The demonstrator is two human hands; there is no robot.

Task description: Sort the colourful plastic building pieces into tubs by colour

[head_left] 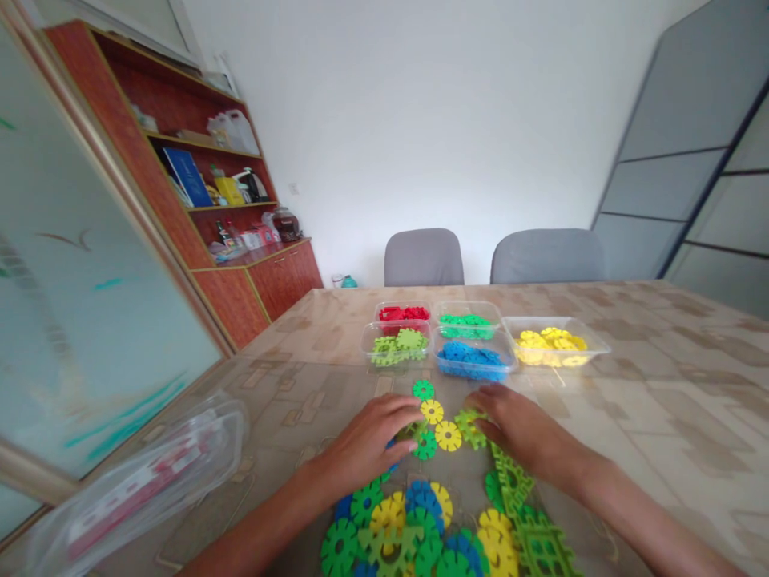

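Observation:
My left hand (381, 433) reaches in with its fingers curled round a light green interlocking piece (412, 433), mostly hidden by the fingers. My right hand (517, 425) has its fingertips on another light green interlocking piece (470, 429). Between the hands lie a yellow notched disc (448, 436), a second yellow notched disc (432, 412), a green notched disc (424, 389) and another green notched disc (426, 445). Below the hands, a loose pile of notched discs (390, 513) in green, blue and yellow spreads towards me. Joined light green pieces (544, 541) lie under my right forearm.
Clear tubs stand beyond my hands: red pieces (404, 314), light green pieces (400, 346), green discs (466, 325), blue discs (472, 359) and yellow discs (551, 346). A plastic bag (150, 473) lies at the left. Two grey chairs (424, 256) stand behind the table (661, 385).

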